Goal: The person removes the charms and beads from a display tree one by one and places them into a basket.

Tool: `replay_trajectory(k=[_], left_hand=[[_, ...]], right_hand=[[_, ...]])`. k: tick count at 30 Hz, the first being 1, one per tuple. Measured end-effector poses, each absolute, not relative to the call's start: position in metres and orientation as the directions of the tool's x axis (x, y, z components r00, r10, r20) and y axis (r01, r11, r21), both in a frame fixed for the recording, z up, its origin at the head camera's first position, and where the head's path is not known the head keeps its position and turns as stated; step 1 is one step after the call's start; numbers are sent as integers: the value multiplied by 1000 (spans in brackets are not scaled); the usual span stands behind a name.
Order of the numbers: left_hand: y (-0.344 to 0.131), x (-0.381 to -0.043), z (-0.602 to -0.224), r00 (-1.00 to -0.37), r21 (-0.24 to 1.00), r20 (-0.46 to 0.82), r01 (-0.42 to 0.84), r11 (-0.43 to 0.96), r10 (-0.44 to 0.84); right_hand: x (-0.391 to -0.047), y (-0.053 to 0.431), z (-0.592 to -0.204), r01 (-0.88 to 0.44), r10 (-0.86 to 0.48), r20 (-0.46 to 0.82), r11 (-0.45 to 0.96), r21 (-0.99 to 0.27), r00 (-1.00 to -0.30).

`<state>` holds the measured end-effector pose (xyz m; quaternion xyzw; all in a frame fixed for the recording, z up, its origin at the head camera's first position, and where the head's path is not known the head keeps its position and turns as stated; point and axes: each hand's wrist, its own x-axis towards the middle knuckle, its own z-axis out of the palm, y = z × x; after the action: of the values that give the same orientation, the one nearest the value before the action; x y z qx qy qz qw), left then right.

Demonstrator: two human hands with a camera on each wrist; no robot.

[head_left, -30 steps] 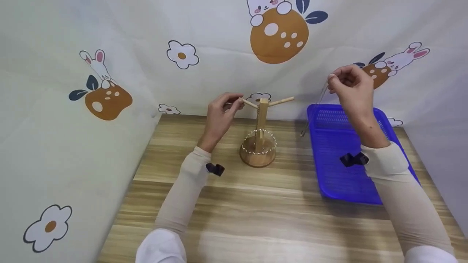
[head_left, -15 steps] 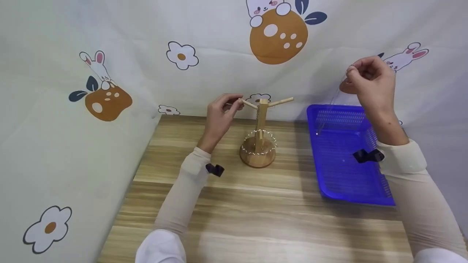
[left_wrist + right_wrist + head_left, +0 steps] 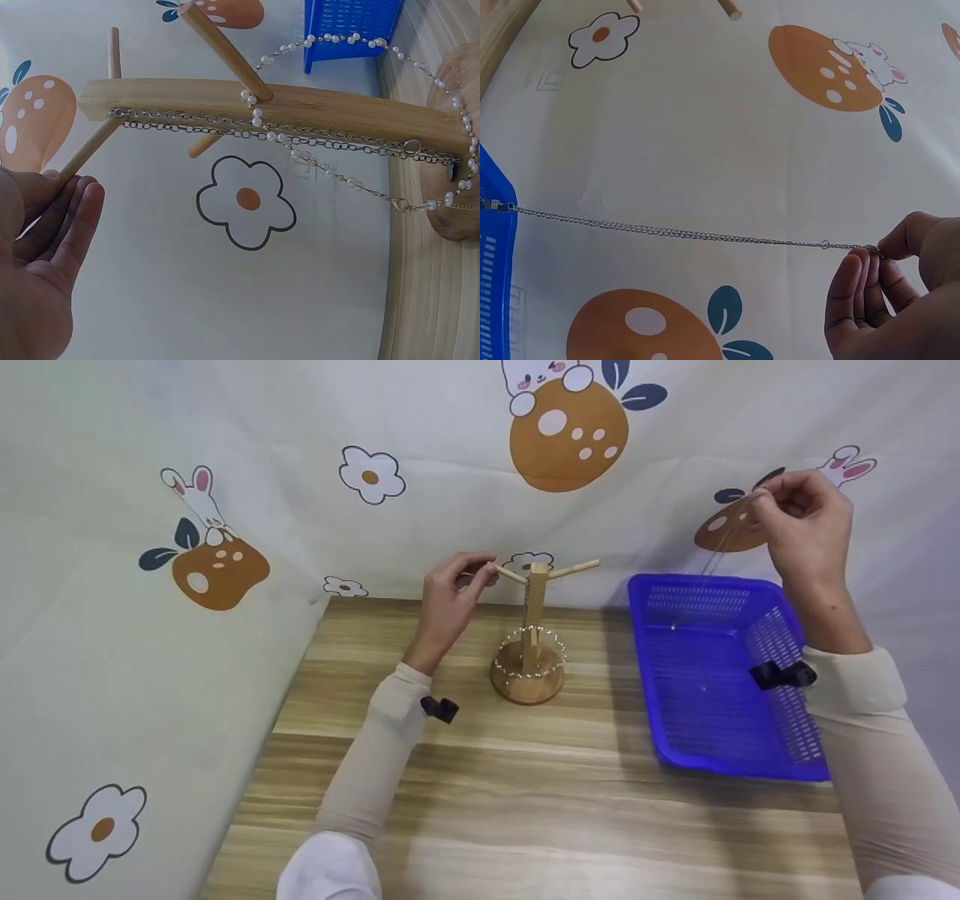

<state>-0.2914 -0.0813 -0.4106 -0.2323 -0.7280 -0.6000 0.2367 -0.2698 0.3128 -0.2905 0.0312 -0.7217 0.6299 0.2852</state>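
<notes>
A wooden jewellery stand (image 3: 536, 598) with a round base and several pegs stands upright on the table. My left hand (image 3: 450, 604) pinches the tip of its upper left peg (image 3: 91, 148) between thumb and fingers. A grey chain necklace (image 3: 315, 142) hangs from that peg along the post. On a lower peg hangs a pearl necklace (image 3: 328, 172), looped around the post. To the right, my right hand (image 3: 814, 536) pinches one end of a thin silver necklace (image 3: 697, 235). This necklace dangles over the blue basket, with a small pendant (image 3: 496, 205) at its lower end.
The blue plastic basket (image 3: 646, 690) with perforated walls stands on the right of the wood-grain table (image 3: 525, 780). Cream cloth (image 3: 442, 405) printed with rabbits, oranges and flowers closes off the back and sides.
My right hand has moved right and slightly up with the silver necklace, from beside the basket to over it. My left hand stays on the peg, and the stand has not moved.
</notes>
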Motion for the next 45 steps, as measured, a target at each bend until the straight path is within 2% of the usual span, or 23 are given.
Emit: replay_trajectory(k=[11, 19, 30, 45], left_hand=[[-81, -290, -409, -790, 774, 611, 608, 176, 46], [-81, -290, -409, -785, 767, 617, 616, 180, 53], [-81, -291, -411, -788, 772, 614, 614, 166, 58], [-82, -291, -410, -776, 761, 627, 629, 162, 65]], right_hand=[[-273, 339, -294, -388, 370, 456, 246, -888, -810], [-273, 354, -296, -313, 406, 402, 268, -911, -821], [-273, 374, -304, -244, 416, 402, 383, -891, -816], [-274, 395, -321, -133, 432, 337, 438, -889, -836]])
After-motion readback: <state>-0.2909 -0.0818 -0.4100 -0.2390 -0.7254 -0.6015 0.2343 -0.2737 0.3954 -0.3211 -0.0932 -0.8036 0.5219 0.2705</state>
